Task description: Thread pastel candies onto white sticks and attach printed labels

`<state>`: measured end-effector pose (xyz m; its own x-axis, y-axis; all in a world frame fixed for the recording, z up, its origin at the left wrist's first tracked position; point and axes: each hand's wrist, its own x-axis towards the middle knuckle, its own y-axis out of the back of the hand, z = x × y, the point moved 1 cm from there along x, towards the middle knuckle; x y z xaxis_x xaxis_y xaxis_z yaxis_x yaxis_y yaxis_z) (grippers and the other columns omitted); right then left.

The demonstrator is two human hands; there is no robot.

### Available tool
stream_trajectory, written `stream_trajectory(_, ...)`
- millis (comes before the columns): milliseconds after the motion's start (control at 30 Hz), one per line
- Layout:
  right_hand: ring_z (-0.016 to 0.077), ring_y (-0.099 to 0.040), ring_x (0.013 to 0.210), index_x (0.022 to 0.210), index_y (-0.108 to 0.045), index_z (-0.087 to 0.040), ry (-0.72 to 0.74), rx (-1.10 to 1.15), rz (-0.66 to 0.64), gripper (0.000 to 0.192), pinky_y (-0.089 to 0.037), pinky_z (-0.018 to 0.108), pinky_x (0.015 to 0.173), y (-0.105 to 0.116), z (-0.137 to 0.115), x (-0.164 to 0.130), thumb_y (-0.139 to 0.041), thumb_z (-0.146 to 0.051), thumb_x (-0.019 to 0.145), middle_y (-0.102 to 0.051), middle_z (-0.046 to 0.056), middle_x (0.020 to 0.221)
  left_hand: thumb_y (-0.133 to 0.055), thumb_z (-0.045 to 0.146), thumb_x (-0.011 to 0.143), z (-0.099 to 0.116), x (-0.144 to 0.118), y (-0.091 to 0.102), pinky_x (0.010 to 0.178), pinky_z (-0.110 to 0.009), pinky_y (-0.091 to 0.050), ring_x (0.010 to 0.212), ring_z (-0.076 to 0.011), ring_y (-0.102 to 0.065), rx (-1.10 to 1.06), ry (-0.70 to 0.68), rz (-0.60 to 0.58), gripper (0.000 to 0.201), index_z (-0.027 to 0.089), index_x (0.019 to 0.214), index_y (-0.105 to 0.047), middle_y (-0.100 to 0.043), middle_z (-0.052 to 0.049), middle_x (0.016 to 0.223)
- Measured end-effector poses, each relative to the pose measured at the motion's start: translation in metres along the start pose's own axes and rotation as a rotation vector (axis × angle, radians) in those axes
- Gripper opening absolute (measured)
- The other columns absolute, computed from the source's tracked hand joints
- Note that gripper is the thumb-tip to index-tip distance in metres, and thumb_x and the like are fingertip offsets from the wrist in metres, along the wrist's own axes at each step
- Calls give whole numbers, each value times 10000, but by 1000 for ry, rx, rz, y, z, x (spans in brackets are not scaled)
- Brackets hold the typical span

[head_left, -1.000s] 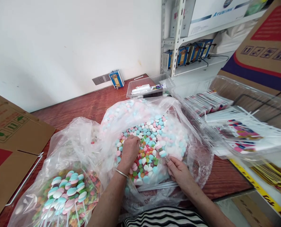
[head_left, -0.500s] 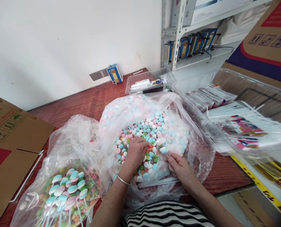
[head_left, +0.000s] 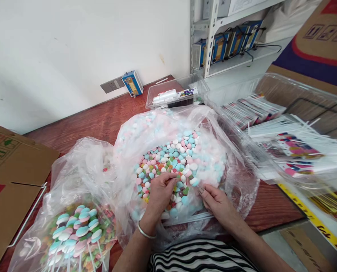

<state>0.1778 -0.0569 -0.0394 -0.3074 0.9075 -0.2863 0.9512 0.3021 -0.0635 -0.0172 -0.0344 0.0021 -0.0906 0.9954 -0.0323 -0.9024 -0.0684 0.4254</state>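
A big clear plastic bag [head_left: 236, 166] lies open on the wooden table [head_left: 95, 121], full of pastel lollipops [head_left: 171, 156] in blue, pink, white and green. My left hand [head_left: 160, 193] rests inside it on the heap, fingers curled around some lollipops. My right hand [head_left: 217, 203] is at the bag's near edge, fingers closed over white sticks [head_left: 194, 217]. A second clear bag [head_left: 72, 211] at the lower left holds more lollipops [head_left: 78, 230] with sticks pointing toward me.
Flattened cardboard boxes [head_left: 12, 177] lie at the left. A clear tray [head_left: 177, 94] stands behind the bag, and a large clear bin [head_left: 299, 124] of printed sleeves at the right. A metal shelf [head_left: 211, 41] rises at the back. A blue device [head_left: 132, 83] leans on the wall.
My left hand has drawn back toward me across the lollipop heap, fingers curling in. My right hand has stayed at the bag's edge. The view has tilted down slightly.
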Motion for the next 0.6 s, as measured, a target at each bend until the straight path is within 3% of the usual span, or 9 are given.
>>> stream_trajectory(67, 98, -287, 493, 697, -486, -208, 34, -51, -22, 352, -195, 229, 440, 0, -4, -6, -503, -496, 899, -340, -76, 557, -711, 309, 779, -4, 1, 4, 746, -309, -496, 820, -199, -657, -220, 160, 23, 164, 201, 895, -753, -745, -49, 884)
stream_trajectory(133, 117, -348, 548, 683, -479, -207, 85, -157, -48, 334, -258, 237, 486, -1, -10, -12, -479, -455, 905, -385, -55, 602, -761, 332, 725, -6, 1, 6, 709, -281, -487, 771, -180, -647, -353, 224, 27, 208, 184, 870, -752, -742, -42, 830)
stream_trajectory(300, 150, -414, 614, 672, -415, -221, 123, -390, -64, 316, -314, 266, 564, -8, -18, -17, -374, -403, 926, -425, -34, 639, -799, 303, 681, -4, -2, 7, 686, -245, -471, 717, -139, -616, -440, 235, 59, 200, 170, 822, -752, -726, -23, 769)
stream_trajectory(600, 143, -397, 605, 663, -378, -229, 119, -423, -55, 297, -310, 261, 561, -10, -20, -18, -369, -370, 924, -403, -42, 631, -755, 304, 754, -1, -6, 4, 701, -236, -499, 702, -118, -623, -589, 195, 38, 158, 175, 838, -720, -695, 0, 738)
